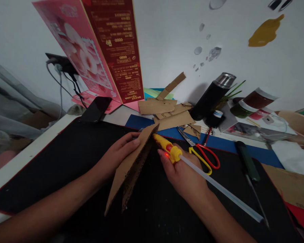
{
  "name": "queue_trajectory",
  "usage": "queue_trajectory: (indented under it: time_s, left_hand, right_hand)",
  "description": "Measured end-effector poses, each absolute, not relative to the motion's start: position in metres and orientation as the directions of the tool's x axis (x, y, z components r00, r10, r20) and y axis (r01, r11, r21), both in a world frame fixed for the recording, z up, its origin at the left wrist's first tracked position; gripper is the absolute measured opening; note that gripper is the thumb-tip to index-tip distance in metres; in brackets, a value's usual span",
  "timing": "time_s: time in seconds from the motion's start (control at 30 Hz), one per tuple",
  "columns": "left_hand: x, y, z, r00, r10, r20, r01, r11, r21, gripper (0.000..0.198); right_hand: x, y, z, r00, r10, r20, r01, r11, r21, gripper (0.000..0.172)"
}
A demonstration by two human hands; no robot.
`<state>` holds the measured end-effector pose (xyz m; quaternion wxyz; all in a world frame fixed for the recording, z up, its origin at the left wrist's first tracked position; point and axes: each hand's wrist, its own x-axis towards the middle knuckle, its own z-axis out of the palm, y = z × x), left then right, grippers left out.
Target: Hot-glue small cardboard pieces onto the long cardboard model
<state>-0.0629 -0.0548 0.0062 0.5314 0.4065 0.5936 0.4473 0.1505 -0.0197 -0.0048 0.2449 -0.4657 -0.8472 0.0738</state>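
My left hand (121, 151) is closed on a folded piece of cardboard (131, 162), which stands slanted over the black mat (91, 145). The fingers lie along its left face, and its two panels spread apart toward me. In my right hand (183, 168) is a yellow hot glue gun (171, 150) with a red light lit and a long translucent glue stick (223, 189) coming out of its back. The gun's nozzle is by the cardboard's upper right edge; whether it touches cannot be told. Scissors (207, 155) with red and yellow handles lie just beyond my right hand.
Cardboard scraps (176, 119), a black thermos (210, 98) and a small dark bottle (215, 118) are at the back. Paint jars (255, 101) stand on a box at right. A green-handled tool (248, 162) lies right; a phone (96, 108) and pink-red board (116, 50) are back left.
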Motion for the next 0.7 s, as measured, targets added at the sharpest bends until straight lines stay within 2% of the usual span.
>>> queue_trajectory:
  time_s: [0.2,0.53,0.7]
  left_hand:
    - [-0.0629,-0.0543,0.0053,-0.122,0.955,-0.269,0.001,0.271,0.962,0.062]
    - [-0.0622,-0.0543,0.0027,-0.12,0.949,-0.29,-0.042,0.287,0.957,0.063]
    - [-0.0617,-0.0547,0.0047,-0.121,0.946,-0.301,-0.063,0.296,0.953,0.06]
  right_hand:
    - [0.1491,-0.0204,-0.0034,-0.466,0.799,0.381,0.734,0.589,-0.337,0.047]
    - [0.1478,-0.0212,-0.0048,-0.497,0.812,0.307,0.743,0.581,-0.333,0.047]
    - [0.1477,-0.0209,-0.0046,-0.508,0.819,0.266,0.716,0.574,-0.397,0.045]
